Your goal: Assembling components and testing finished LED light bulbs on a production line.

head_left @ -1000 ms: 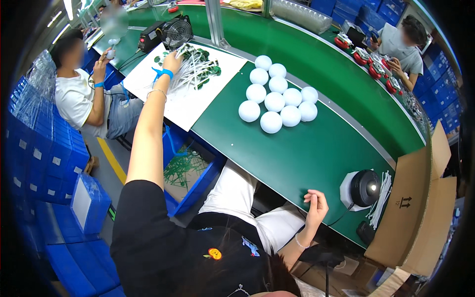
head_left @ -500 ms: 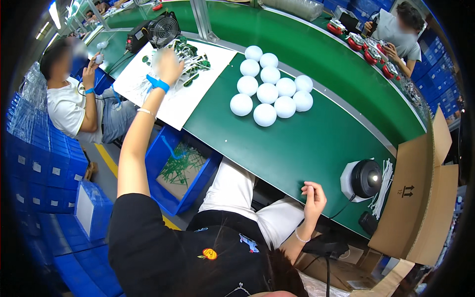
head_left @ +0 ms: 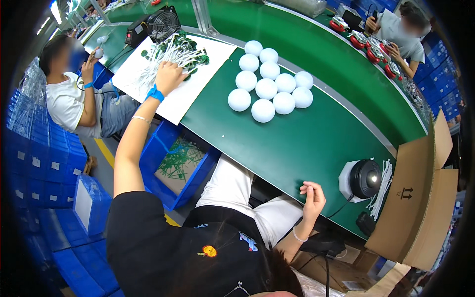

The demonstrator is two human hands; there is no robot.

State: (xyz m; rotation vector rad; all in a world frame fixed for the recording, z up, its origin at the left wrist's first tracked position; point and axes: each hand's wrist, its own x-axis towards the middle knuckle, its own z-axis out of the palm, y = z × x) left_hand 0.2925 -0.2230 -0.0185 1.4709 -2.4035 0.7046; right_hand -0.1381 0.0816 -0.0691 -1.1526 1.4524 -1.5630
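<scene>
My left hand (head_left: 169, 76) is at the near side of a pile of white wires (head_left: 170, 53) with round green pieces on their ends, lying on a white sheet (head_left: 200, 91). Its fingers are curled down and closed among the wires; exactly how many they pinch is hidden. A blue band is round that wrist. By the table's front edge, my right hand (head_left: 312, 199) holds nothing, its fingers loosely bent and apart. Several white balls (head_left: 266, 89) stand in a cluster on the green table (head_left: 237, 141), between and beyond my hands.
A black round device with a light (head_left: 365, 178) sits at right, beside white strips (head_left: 382, 190) and an open cardboard box (head_left: 403, 198). A blue bin (head_left: 184, 198) with green sticks is below the table edge. A fan (head_left: 164, 24) stands at back left. Co-workers sit left and far right.
My left hand has drawn back toward me over the pile, uncovering more white wires. My right hand has stayed nearly still.
</scene>
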